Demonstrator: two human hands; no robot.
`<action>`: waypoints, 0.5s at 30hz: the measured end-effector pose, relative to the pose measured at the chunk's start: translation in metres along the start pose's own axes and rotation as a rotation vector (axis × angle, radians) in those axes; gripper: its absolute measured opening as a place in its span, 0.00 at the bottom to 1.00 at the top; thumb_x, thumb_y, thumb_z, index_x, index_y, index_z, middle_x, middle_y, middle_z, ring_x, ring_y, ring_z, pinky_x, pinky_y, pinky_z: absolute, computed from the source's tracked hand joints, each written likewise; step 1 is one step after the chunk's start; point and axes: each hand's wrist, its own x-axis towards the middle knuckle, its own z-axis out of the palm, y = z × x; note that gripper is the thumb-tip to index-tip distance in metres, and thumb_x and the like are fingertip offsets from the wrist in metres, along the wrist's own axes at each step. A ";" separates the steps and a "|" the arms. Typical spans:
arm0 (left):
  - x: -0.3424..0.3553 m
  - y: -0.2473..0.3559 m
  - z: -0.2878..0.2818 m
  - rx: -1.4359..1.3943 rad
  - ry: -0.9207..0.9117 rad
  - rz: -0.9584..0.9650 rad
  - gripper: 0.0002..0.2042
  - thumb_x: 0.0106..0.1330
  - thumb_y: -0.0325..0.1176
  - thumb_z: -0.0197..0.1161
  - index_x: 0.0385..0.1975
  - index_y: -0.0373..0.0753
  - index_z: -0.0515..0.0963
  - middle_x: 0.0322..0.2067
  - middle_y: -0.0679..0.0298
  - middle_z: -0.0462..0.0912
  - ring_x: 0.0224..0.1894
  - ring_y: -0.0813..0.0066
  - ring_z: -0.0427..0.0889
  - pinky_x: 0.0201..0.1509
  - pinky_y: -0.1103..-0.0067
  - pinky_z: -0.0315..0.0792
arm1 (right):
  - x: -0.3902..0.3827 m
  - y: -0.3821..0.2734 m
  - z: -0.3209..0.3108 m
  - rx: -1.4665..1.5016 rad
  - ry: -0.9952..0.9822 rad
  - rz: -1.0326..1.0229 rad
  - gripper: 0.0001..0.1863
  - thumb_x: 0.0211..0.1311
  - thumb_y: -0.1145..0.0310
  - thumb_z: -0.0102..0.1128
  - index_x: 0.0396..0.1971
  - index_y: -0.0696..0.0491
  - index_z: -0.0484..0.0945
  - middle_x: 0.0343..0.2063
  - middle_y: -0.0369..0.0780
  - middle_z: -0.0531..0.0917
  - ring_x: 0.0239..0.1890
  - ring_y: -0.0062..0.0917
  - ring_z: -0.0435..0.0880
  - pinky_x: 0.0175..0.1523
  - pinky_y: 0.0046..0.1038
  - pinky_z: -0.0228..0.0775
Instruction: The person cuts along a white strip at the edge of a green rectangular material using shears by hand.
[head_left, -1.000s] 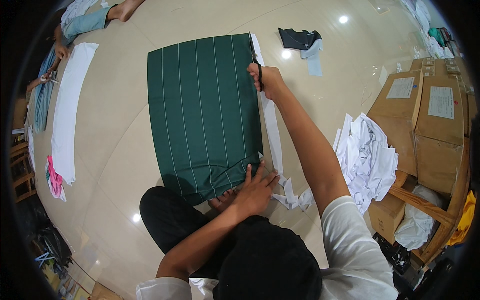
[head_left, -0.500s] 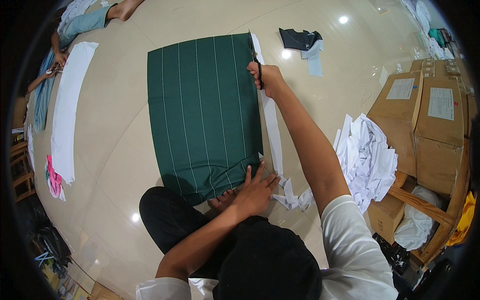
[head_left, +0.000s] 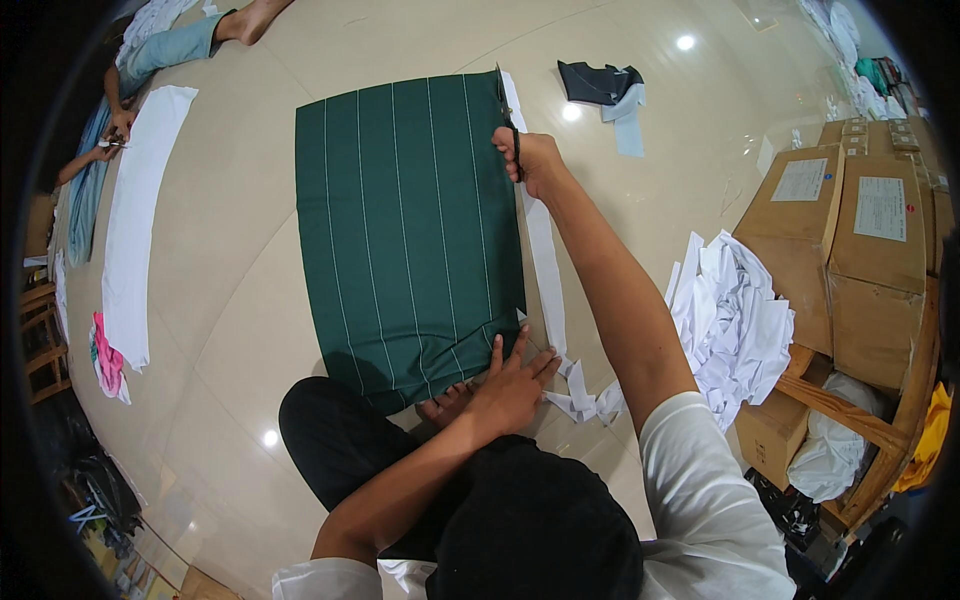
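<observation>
A dark green cloth (head_left: pixel 405 220) with thin white lines running lengthwise lies on the floor in front of me. My right hand (head_left: pixel 527 160) is closed round the black handles of a pair of scissors (head_left: pixel 507 112) at the cloth's far right edge, blades pointing away from me. A narrow white fabric strip (head_left: pixel 541 250) runs along that edge and bunches up near my left hand (head_left: pixel 512 388). That hand lies flat with fingers spread at the near right corner, where the cloth is wrinkled. My foot rests against the cloth's near edge.
Crumpled white fabric (head_left: pixel 735 325) lies on the right beside cardboard boxes (head_left: pixel 880 220) on a wooden rack. Black and pale blue scraps (head_left: pixel 603 85) lie far off. On the left, another person's hands (head_left: pixel 115 135) work at a long white cloth (head_left: pixel 145 220), with a pink piece (head_left: pixel 108 355) near it.
Very little differs. My right hand and the scissors have shifted slightly, with the handles looking closer together. My left hand stays in place on the cloth.
</observation>
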 end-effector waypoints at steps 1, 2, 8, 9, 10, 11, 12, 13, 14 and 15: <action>0.000 0.000 0.000 -0.001 -0.002 0.000 0.31 0.70 0.35 0.56 0.73 0.39 0.61 0.75 0.60 0.57 0.78 0.36 0.38 0.74 0.35 0.36 | 0.000 0.000 -0.001 -0.009 -0.002 0.001 0.13 0.45 0.67 0.71 0.15 0.52 0.73 0.15 0.33 0.71 0.15 0.20 0.67 0.20 0.25 0.57; 0.000 0.001 -0.001 -0.001 -0.004 -0.001 0.31 0.70 0.35 0.56 0.73 0.39 0.61 0.75 0.60 0.57 0.78 0.36 0.38 0.74 0.35 0.36 | 0.000 0.000 -0.001 -0.018 -0.004 0.003 0.13 0.46 0.66 0.71 0.16 0.51 0.74 0.15 0.32 0.71 0.15 0.19 0.67 0.20 0.25 0.57; -0.001 0.001 -0.002 -0.016 -0.008 -0.001 0.31 0.70 0.36 0.57 0.73 0.39 0.60 0.75 0.60 0.57 0.78 0.35 0.37 0.74 0.35 0.34 | 0.001 0.001 0.000 -0.015 0.005 -0.014 0.13 0.44 0.68 0.71 0.15 0.53 0.73 0.15 0.33 0.70 0.15 0.20 0.67 0.20 0.26 0.58; -0.001 0.001 -0.002 -0.017 -0.010 -0.004 0.31 0.70 0.36 0.57 0.73 0.39 0.60 0.75 0.60 0.57 0.78 0.35 0.37 0.74 0.35 0.34 | 0.000 0.001 0.000 -0.004 0.013 -0.012 0.13 0.43 0.69 0.71 0.15 0.53 0.72 0.15 0.34 0.70 0.14 0.20 0.67 0.19 0.26 0.58; -0.001 0.001 -0.002 -0.018 -0.013 -0.007 0.31 0.70 0.36 0.57 0.73 0.39 0.60 0.75 0.60 0.57 0.78 0.35 0.37 0.74 0.35 0.33 | 0.000 0.001 0.001 -0.008 0.012 -0.009 0.13 0.43 0.69 0.71 0.15 0.53 0.73 0.15 0.34 0.70 0.15 0.21 0.67 0.19 0.26 0.58; -0.001 0.001 -0.002 -0.019 -0.016 -0.008 0.31 0.70 0.36 0.57 0.73 0.39 0.60 0.75 0.60 0.57 0.78 0.35 0.36 0.74 0.35 0.33 | 0.001 0.001 0.001 -0.012 0.013 -0.007 0.12 0.43 0.69 0.71 0.15 0.53 0.73 0.15 0.34 0.70 0.15 0.21 0.67 0.19 0.26 0.58; -0.001 0.001 -0.001 -0.018 -0.015 -0.007 0.31 0.70 0.36 0.57 0.74 0.39 0.60 0.75 0.60 0.57 0.78 0.36 0.36 0.74 0.36 0.33 | 0.002 0.001 0.001 -0.016 0.013 -0.004 0.12 0.43 0.69 0.71 0.15 0.54 0.73 0.15 0.34 0.70 0.15 0.21 0.67 0.19 0.27 0.58; 0.000 0.000 0.001 -0.016 -0.013 -0.006 0.32 0.70 0.36 0.57 0.74 0.39 0.60 0.75 0.60 0.57 0.78 0.36 0.36 0.74 0.36 0.33 | 0.002 0.001 0.000 -0.024 0.007 -0.005 0.12 0.44 0.68 0.71 0.16 0.53 0.73 0.15 0.33 0.71 0.15 0.20 0.68 0.20 0.26 0.58; 0.000 0.000 0.001 -0.014 -0.011 -0.007 0.32 0.70 0.36 0.57 0.74 0.40 0.60 0.75 0.60 0.57 0.78 0.36 0.36 0.74 0.36 0.33 | 0.001 0.001 -0.001 -0.031 -0.001 -0.005 0.12 0.45 0.67 0.71 0.17 0.52 0.74 0.15 0.33 0.71 0.15 0.20 0.68 0.21 0.25 0.58; -0.001 0.000 0.001 -0.016 -0.012 -0.007 0.32 0.70 0.36 0.57 0.74 0.40 0.60 0.75 0.60 0.57 0.78 0.36 0.36 0.74 0.36 0.33 | 0.001 0.001 -0.001 -0.039 -0.009 -0.005 0.12 0.47 0.66 0.71 0.18 0.52 0.74 0.15 0.32 0.71 0.16 0.19 0.68 0.21 0.25 0.59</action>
